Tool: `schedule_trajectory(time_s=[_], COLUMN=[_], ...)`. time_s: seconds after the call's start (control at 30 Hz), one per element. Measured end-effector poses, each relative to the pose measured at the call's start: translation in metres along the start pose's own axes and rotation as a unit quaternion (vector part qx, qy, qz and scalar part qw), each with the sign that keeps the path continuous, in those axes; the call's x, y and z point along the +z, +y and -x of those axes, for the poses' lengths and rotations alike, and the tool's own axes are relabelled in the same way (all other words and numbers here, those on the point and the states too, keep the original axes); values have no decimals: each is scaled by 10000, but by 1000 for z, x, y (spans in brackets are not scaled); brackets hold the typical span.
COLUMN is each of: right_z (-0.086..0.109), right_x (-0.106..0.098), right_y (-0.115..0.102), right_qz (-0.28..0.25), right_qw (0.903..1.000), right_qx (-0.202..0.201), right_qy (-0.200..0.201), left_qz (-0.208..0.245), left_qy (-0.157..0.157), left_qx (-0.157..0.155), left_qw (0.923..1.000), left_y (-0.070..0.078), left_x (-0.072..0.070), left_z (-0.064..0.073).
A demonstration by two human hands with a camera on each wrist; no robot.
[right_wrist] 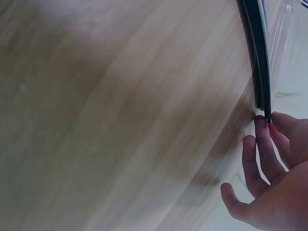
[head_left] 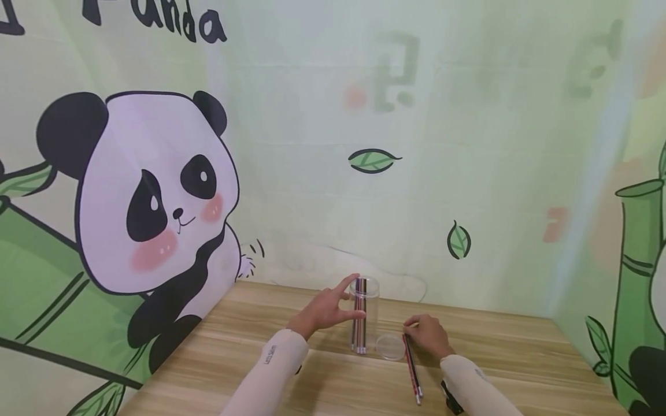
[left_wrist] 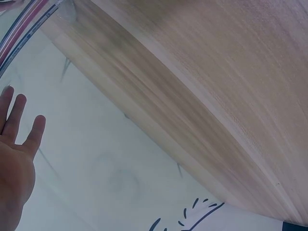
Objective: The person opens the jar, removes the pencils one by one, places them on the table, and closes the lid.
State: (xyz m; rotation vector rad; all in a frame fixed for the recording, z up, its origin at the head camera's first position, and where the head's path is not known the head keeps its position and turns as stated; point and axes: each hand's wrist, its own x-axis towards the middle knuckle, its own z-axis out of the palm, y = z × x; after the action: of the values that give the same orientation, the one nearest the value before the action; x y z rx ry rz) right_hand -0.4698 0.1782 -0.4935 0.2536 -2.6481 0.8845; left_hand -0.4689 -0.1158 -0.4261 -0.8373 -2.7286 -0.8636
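A clear cylindrical jar (head_left: 372, 326) stands upright on the table with several striped pencils (head_left: 360, 323) inside. My left hand (head_left: 326, 309) is at the jar's left side, its thumb across the front and a finger by the rim. Straight, spread fingers show on this hand (left_wrist: 18, 163) in the left wrist view, near the jar's pencils (left_wrist: 21, 36). To the right, two pencils (head_left: 413, 370), one reddish and one black, lie side by side on the table. My right hand (head_left: 429, 335) pinches the far end of a dark pencil (right_wrist: 261, 57) between thumb and fingertip.
A round clear lid (head_left: 390, 348) lies flat between the jar and the loose pencils. The wooden table (head_left: 499, 352) meets a printed backdrop (head_left: 312, 202) with a panda behind the jar.
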Motion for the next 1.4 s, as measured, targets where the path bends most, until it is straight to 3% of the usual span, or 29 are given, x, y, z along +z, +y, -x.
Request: schedule_trajectory(time_s=[0.5,1.13,1.4], right_z=[-3,5,-6], right_x=[2,-11,-21], right_y=[4,-4,3], right_qz=[84,31,-78], right_qw=[9999,9999,9991], right_qx=[-110,-54,-415], right_qy=[8,-126,0], left_qz=[23,25,144], left_qy=[59,50,19], left_qx=[11,-13,-6], left_qw=[10000,10000,9999], left_y=[0,4,3], left_x=[-3,-2,-1], left_z=[1,5,3])
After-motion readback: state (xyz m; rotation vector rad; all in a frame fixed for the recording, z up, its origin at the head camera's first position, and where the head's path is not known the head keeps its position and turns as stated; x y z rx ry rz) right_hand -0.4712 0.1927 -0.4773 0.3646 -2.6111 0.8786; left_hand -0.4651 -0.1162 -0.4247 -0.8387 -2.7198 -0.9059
